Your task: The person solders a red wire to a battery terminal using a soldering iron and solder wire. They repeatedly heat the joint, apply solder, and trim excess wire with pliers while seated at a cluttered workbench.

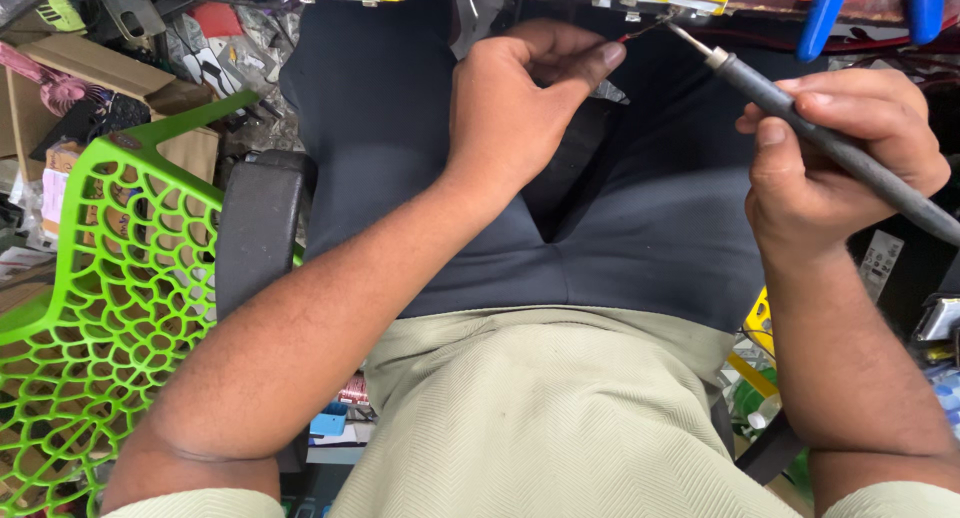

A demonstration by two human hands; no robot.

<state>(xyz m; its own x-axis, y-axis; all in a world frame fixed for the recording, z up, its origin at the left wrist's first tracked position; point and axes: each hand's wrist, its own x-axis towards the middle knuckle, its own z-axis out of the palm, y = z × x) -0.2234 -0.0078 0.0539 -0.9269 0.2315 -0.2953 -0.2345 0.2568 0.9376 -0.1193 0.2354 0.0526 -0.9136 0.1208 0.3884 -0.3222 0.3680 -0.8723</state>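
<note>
My left hand [520,103] is pinched on a thin red wire [640,30] near the top middle, above my dark-trousered lap. My right hand [835,163] grips a grey soldering iron [800,123] by its handle. The iron's metal tip [685,36] points up and left and meets the end of the wire just under the workbench edge. Where the wire leads beyond my fingers is hidden.
A green lattice plastic chair [110,268] stands at the left, next to the black armrest [255,228] of my seat. Cardboard boxes and clutter [110,68] lie on the floor at top left. Blue plier handles [830,13] hang at top right.
</note>
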